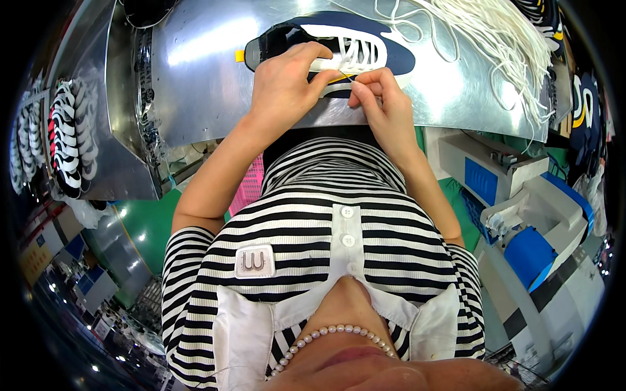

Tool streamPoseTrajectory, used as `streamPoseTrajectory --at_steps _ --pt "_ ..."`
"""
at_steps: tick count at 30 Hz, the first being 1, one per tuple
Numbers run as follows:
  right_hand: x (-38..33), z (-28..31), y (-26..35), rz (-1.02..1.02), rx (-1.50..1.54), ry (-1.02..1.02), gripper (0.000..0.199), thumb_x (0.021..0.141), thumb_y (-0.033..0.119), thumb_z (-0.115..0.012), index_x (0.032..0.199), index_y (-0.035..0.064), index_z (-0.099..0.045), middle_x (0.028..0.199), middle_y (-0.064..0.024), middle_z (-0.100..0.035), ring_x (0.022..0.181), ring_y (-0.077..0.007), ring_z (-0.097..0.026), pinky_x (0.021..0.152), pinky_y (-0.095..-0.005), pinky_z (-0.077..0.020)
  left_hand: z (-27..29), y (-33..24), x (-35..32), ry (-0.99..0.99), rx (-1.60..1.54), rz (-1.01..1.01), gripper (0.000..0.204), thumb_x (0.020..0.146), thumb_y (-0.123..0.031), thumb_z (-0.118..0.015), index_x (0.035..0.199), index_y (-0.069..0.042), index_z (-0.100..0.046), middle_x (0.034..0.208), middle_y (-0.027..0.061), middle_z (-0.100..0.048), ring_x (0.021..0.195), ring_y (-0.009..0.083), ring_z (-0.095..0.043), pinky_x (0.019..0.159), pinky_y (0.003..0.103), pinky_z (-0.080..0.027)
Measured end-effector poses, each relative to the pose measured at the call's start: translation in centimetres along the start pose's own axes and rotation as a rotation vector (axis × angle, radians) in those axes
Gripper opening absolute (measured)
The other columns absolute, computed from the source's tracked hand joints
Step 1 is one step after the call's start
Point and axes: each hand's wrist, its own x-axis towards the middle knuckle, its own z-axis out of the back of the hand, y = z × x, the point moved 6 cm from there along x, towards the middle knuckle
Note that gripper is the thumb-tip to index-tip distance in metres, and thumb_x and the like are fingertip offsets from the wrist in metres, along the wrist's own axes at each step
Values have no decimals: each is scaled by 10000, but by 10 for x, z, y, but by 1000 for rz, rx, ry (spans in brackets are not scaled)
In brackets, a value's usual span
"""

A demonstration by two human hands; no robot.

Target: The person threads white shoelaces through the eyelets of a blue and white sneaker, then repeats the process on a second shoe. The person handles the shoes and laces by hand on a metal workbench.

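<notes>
A navy shoe upper (399, 53) with white trim lies sideways on the metal tabletop, its toe to the right and a yellow tab at its heel. White lace (358, 53) is threaded across its eyelets. My left hand (287, 81) is closed on the upper's near side, thumb and fingers at the eyelet edge. Close beside it, my right hand (385, 101) pinches something thin at the near edge of the lacing. A fine yellowish line runs between my two hands there; whether it is a thread or part of the upper I cannot tell.
A heap of loose white laces (492, 42) covers the right side of the metal table (202, 78). Shoe parts hang in rows at far left (68, 137) and right (583, 120). A grey and blue machine (531, 215) stands below the table at right.
</notes>
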Motion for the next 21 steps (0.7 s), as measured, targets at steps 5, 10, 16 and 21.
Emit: streamPoseTrajectory --at_steps 5,10,16,21 --pt "9 0 3 -57 -66 1 146 974 123 -606 1024 11 -527 744 -48 -686 632 -65 -576 580 -212 -439 -2 -2 -2 13 -78 -179 223 830 -180 -748 996 -52 -672 866 99 -686 681 278 -652 608 351 -503" --pt "27 -18 -1 17 13 -50 190 953 149 -600 993 -15 -513 727 -113 -681 653 -211 -673 620 -330 -516 -3 -6 -5 26 -77 -278 214 840 -144 -725 1019 -45 -661 835 104 -663 684 287 -648 589 372 -500" --pt "6 42 13 -102 -195 73 174 966 202 -606 1032 42 -619 684 -38 -618 642 -113 -600 617 -273 -476 -5 -5 -11 68 -74 -117 217 871 -167 -688 1076 -99 -661 800 96 -676 662 285 -654 588 370 -508" --pt "52 46 8 340 -127 -271 189 935 161 -663 1068 30 -632 780 -74 -687 687 -132 -652 626 -263 -499 -10 -7 -3 308 -122 -80 224 856 -236 -698 1055 -135 -686 723 117 -671 640 300 -650 585 409 -496"
